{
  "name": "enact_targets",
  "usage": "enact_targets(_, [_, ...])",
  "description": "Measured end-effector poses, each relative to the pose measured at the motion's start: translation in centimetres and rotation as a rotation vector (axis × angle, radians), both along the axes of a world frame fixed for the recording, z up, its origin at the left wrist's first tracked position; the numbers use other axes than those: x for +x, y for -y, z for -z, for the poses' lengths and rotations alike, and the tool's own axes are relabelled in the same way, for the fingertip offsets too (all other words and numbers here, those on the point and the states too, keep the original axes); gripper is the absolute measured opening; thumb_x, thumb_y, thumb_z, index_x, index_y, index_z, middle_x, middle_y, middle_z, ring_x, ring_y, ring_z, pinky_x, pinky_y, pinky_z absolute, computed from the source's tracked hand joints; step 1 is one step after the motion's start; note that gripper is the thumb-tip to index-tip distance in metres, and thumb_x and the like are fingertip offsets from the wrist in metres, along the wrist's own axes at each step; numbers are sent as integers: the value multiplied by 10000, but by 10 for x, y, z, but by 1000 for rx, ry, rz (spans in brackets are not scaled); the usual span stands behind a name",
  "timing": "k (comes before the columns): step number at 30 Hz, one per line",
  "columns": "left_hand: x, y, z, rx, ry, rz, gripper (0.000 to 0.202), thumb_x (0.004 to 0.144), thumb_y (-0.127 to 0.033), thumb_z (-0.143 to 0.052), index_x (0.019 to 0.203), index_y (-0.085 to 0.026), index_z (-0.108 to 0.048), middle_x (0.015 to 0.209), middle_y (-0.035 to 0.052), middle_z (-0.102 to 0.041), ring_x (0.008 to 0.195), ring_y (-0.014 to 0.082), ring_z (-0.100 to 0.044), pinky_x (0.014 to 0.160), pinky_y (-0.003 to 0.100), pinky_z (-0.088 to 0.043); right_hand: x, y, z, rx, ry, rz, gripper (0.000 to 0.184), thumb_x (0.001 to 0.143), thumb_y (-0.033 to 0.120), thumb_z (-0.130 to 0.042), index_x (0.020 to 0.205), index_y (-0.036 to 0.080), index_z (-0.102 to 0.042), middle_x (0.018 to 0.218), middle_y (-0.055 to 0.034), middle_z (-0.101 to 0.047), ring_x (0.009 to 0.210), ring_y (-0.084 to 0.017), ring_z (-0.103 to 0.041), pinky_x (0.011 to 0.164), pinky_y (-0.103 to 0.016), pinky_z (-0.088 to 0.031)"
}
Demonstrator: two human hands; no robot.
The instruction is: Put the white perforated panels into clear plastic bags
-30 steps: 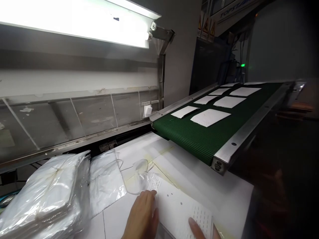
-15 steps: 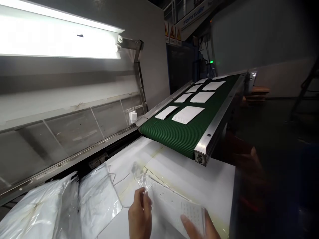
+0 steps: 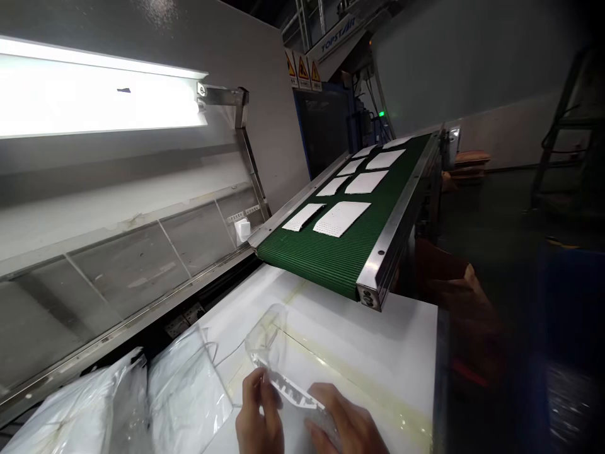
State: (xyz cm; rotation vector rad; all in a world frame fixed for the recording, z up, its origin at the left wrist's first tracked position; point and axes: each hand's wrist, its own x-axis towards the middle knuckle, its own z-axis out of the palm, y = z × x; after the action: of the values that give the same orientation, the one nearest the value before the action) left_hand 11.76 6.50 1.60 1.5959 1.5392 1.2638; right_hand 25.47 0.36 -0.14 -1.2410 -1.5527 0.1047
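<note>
At the near side of the white work surface, a white plastic panel (image 3: 290,392) with ribbed, notched detail along its edge is held between both hands. A clear plastic bag (image 3: 268,329) seems to wrap around it, its loose end sticking out past the panel's left end. My left hand (image 3: 259,413) is closed, thumb and fingers pinching the bag at that end. On the other end my right hand (image 3: 347,416) is closed round the panel, thumb below and fingers on top. The panel's lower part is hidden by the hands and the frame's edge.
A green conveyor belt (image 3: 312,252) with metal rails carries several white panels (image 3: 341,219) in two rows. Its near end overhangs the white work surface (image 3: 401,340). Stacked plastic bags (image 3: 184,384) lie at the left. A bright lamp (image 3: 94,94) hangs above them.
The panel has tipped so its ribbed edge shows instead of its broad face. My right hand has shifted left and up, closer to my left hand. The camera view has turned slightly.
</note>
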Motion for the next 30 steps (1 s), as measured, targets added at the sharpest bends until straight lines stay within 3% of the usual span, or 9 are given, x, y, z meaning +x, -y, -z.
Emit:
enact_targets(5, [0,3,4,-37,124,-76,388,830,-596,-408,1004,-249,-422,550,-42,-589,519,170,-556,611,292,-441,-4,-10,-12,62,184,-15,237,859,132,-426,1074,230,-416,896,-66,-642,731,-184,-639,604,-270,-511])
enact_targets(9, [-5,-1,-5,-61,273,-35,325,845,-535,-434,973,-239,-402,495,-46,-598,446,160,-530,533,284,-448,-3,-17,-29,-18,346,-56,142,869,155,-411,986,198,-479,830,-60,-624,683,-189,-611,569,-284,-491])
enact_targets(11, [-7,-4,-19,-84,287,11,317,837,-509,-469,971,-226,-417,504,-36,-610,462,168,-561,499,277,-451,3,-21,-54,-164,476,-97,138,857,154,-439,972,198,-501,868,-51,-637,697,-185,-618,579,-281,-488])
enact_targets(14, [-12,-14,-51,-181,297,124,289,833,-400,-503,1012,-178,-453,524,-16,-617,510,198,-619,471,280,-470,15,-38,-116,-381,685,-172,238,825,196,-498,1063,178,-504,877,-57,-668,656,-199,-631,528,-278,-460])
enact_targets(17, [-23,-32,-82,-451,356,348,122,784,-228,-534,823,-118,-569,556,23,-622,535,181,-643,469,242,-467,16,-72,-181,-437,811,-322,247,766,268,-545,988,160,-565,754,-46,-664,618,-215,-618,469,-257,-406])
enact_targets(20, [-38,-44,-91,-549,440,382,111,756,-201,-573,731,-98,-607,639,56,-649,571,166,-658,472,211,-466,1,-104,-217,-540,914,-429,268,649,267,-638,862,104,-626,634,-34,-638,531,-206,-594,443,-251,-391])
enact_targets(23, [-50,-38,-75,-623,567,346,145,790,-243,-569,849,-119,-615,703,40,-660,596,143,-663,502,207,-497,-17,-115,-215,-601,947,-479,311,609,289,-669,844,88,-641,618,-36,-634,505,-205,-583,426,-258,-398])
enact_targets(27, [-59,-17,-40,-737,711,291,252,823,-306,-554,955,-96,-600,812,99,-688,655,162,-683,593,252,-556,-29,-109,-179,-620,897,-540,329,640,317,-648,915,136,-634,710,-50,-652,557,-199,-592,394,-230,-388])
enact_targets(30, [-64,-10,-24,-778,830,213,334,808,-310,-586,1025,-57,-578,921,170,-693,725,201,-695,681,298,-576,-27,-100,-156,-610,801,-522,393,672,364,-648,1011,166,-615,781,-68,-664,679,-234,-622,457,-252,-439])
